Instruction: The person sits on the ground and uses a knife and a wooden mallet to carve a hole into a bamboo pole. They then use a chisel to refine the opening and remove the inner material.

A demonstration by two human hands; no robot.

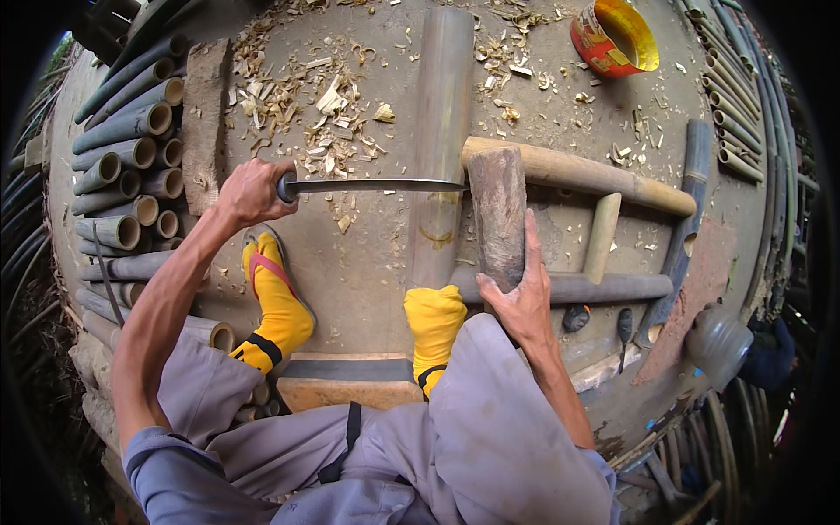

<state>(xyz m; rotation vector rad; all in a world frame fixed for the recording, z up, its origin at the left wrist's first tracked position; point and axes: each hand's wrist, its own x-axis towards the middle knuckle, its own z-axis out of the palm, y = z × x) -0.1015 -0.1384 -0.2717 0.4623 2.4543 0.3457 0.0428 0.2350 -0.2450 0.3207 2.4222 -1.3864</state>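
Note:
My left hand (pixel 255 194) is closed round the dark handle of a long knife (pixel 376 185). Its thin blade points right, passing over a thick bamboo pole (pixel 442 114); the tip appears to meet the edge of a wooden block (pixel 499 210). That rough, brownish block is gripped in my right hand (pixel 523 302), thumb on the near side and fingers along the right side. My foot in a yellow sock (pixel 433 324) rests at the near end of the pole. A bamboo frame (pixel 577 171) with a short crosspiece lies right of the block.
Cut bamboo tubes (pixel 131 153) are stacked at the left beside a rough plank (pixel 206 122). Wood shavings (pixel 324 105) litter the floor. A red and yellow bucket (pixel 615 39) stands far right. A dark-handled tool (pixel 625 328) and a translucent jug (pixel 717 346) are nearer, at right.

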